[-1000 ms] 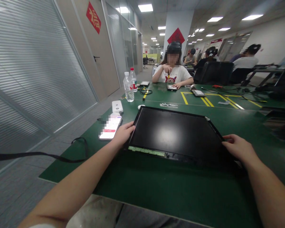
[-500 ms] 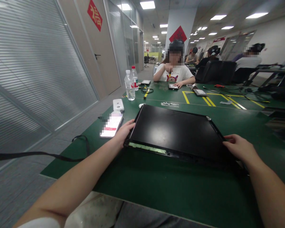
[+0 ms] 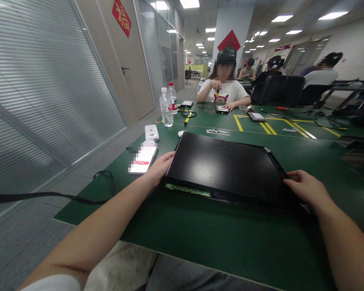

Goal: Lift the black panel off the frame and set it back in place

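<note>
A flat black display panel (image 3: 221, 167) lies over the green table in front of me, its dark face up. Along its near left edge shows a green circuit strip (image 3: 188, 190). My left hand (image 3: 162, 167) grips the panel's left edge, with the fingertips partly hidden behind it. On the opposite side, my right hand (image 3: 305, 188) pinches the right edge between thumb and fingers. A small silvery piece sits at the far right corner. Whether the panel's underside touches the table cannot be made out.
Left of the panel are a lit phone (image 3: 144, 157), a white device (image 3: 151, 132) and a black strap (image 3: 48, 198). Two water bottles (image 3: 166, 109) stand farther back. Across the green table (image 3: 230, 238), a co-worker (image 3: 223, 89) handles a small drive-like box (image 3: 222, 109).
The near left edge of the panel face sits slightly higher and apart from the green strip below. Both hands keep their hold. The camera view has shifted a little.
</note>
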`<state>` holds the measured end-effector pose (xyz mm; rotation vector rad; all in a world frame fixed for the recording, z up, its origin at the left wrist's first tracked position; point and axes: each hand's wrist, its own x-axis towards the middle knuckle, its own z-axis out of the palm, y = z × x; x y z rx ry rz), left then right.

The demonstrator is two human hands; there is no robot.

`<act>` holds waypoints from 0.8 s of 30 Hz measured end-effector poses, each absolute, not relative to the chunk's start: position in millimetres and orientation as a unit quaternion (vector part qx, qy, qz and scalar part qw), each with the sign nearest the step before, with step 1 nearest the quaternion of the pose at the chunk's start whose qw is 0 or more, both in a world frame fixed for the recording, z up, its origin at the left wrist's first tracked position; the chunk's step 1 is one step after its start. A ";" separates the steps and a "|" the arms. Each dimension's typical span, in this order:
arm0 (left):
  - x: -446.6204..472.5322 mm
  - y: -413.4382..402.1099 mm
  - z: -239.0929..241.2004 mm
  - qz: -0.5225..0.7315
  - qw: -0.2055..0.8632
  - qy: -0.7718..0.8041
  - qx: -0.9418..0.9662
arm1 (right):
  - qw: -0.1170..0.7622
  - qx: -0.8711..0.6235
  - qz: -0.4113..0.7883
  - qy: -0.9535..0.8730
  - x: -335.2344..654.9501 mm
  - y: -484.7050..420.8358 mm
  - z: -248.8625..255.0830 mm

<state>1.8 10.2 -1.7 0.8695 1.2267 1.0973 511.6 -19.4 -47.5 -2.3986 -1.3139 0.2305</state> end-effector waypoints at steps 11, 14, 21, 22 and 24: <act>3.5 7.2 6.9 0.468 0.607 0.516 0.384 | 0.206 -0.853 0.062 -0.476 515.5 -17.5 -49.3; 4.4 8.7 7.2 0.470 0.623 0.507 0.366 | 0.206 -0.855 0.070 -0.471 510.8 -19.8 -43.2; -0.3 7.9 -1.2 0.486 0.631 0.448 0.406 | 0.201 -0.857 0.101 -0.465 500.4 -24.1 -32.6; -1.7 7.0 -1.3 0.475 0.632 0.443 0.421 | 0.201 -0.856 0.099 -0.466 499.9 -24.2 -32.5; -3.9 5.6 -0.8 0.462 0.634 0.440 0.438 | 0.201 -0.854 0.095 -0.469 499.1 -24.6 -32.7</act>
